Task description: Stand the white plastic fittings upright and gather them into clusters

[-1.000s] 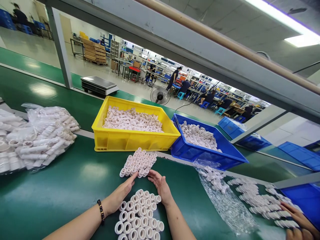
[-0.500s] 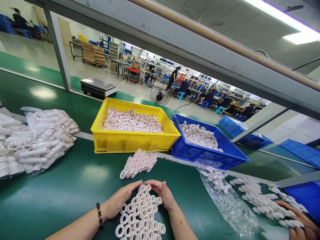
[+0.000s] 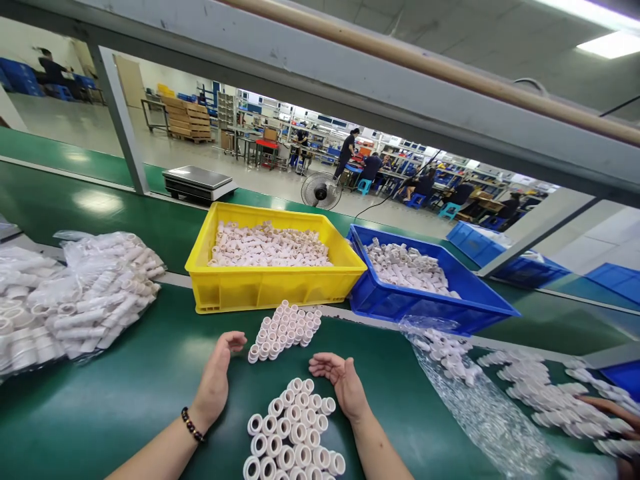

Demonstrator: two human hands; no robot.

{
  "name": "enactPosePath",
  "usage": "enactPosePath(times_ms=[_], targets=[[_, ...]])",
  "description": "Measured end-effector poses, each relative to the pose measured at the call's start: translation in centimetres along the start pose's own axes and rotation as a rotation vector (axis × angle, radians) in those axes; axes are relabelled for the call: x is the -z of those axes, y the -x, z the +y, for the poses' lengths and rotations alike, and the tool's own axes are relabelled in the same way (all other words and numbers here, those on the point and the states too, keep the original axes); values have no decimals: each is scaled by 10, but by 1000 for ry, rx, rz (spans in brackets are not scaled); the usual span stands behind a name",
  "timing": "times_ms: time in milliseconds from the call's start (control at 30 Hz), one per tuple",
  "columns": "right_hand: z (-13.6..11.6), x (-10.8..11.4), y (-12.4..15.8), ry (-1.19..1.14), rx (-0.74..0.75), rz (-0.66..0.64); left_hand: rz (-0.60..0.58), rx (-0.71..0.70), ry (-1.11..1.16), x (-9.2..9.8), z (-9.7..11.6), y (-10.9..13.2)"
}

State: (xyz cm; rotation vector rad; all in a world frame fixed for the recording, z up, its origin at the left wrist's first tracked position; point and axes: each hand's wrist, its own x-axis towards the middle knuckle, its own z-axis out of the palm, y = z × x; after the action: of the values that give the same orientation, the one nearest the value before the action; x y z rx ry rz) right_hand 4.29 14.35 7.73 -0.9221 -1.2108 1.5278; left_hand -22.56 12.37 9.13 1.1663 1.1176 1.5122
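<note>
A cluster of white plastic pipe fittings [image 3: 295, 430] stands on end, packed together on the green work surface [image 3: 165, 373] in front of me. My left hand [image 3: 217, 377] is held up to the left of it, fingers curved and apart from the fittings, holding nothing. To the right of the cluster's far end is my right hand [image 3: 340, 383], cupped and empty, its fingers pointing left. A smaller group of white fittings [image 3: 285, 330] stands beyond both hands, just before the yellow bin [image 3: 280, 288].
The yellow bin and a blue bin [image 3: 430, 310] hold many white fittings. Bagged white pipe pieces [image 3: 100, 300] lie at left. Clear plastic film [image 3: 470, 413] and rows of fittings [image 3: 550, 393] lie at right, near another person's hand [image 3: 613, 412]. Behind are a scale [image 3: 197, 180] and a metal frame.
My hands were almost touching at the far end of the near cluster. Now they are apart: the left has moved left and away, the right slightly right.
</note>
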Motion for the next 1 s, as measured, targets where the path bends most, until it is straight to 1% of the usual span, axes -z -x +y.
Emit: enactPosePath(times_ms=[67,133,233,300,433,667,867,1000], targets=[[0,1,0,-1,4,19,-19,88,56,0,-2,-5],[1,1,0,2,3,15,-79,153,82,-1,-2,-7],[2,1,0,6,3,5,-165,204,73,-4,-1,-6],[3,1,0,7,2,-3,-201,225,73,-6,-1,-4],[3,2,0,10,3,-8,-252,258,96,-6,-4,-3],[4,2,0,8,-2,-34,-280,308,100,-6,-8,0],[7,0,1,-2,-24,-125,-345,298,45,-10,-5,1],[10,1,0,6,-33,-109,-405,275,3,-11,-8,4]])
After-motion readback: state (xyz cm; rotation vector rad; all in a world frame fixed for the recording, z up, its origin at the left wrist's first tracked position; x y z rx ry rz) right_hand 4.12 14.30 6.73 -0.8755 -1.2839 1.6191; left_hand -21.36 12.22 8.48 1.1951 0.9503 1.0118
